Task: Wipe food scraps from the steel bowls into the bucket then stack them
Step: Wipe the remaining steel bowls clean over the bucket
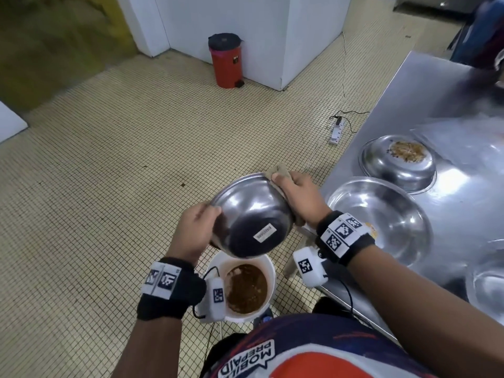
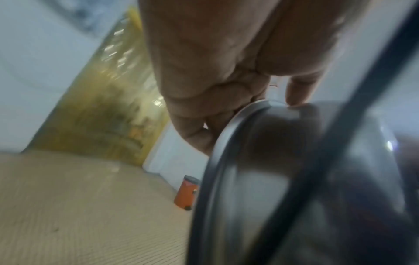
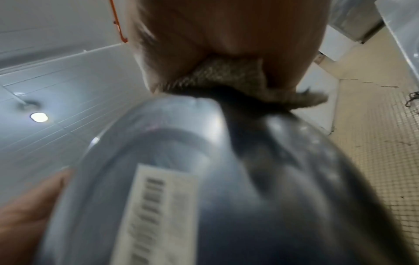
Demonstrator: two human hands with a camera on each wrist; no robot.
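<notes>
Over the bucket: the left hand (image 1: 197, 231) has thumb and fingers curled round the near-left rim of a tilted round steel bowl (image 1: 253, 216), its underside turned up towards the head camera.
Right hand: the right hand (image 1: 297, 196) clamps a brownish woven cloth (image 1: 278, 170) over the far-right rim, thumb on the outside; its fingers are hidden behind the bowl.
Bowl position: held in the air directly above a white plastic bucket (image 1: 268, 264) of brown scraps on the tiled floor, off the near-left corner of the steel worktop (image 1: 436, 85).
Handling: probably light, stiff and slick; the rolled rim looks the surest hold, with two opposed grips against twisting.
Writing: a white barcode sticker (image 1: 264, 232) on the bowl's base, print too blurred to read; "MOBILE PREPAID" shows on the shirt (image 1: 272, 358).
Worktop's left edge: an empty wide steel bowl (image 1: 381, 214), and behind it a steel bowl with scraps (image 1: 398, 165).
</notes>
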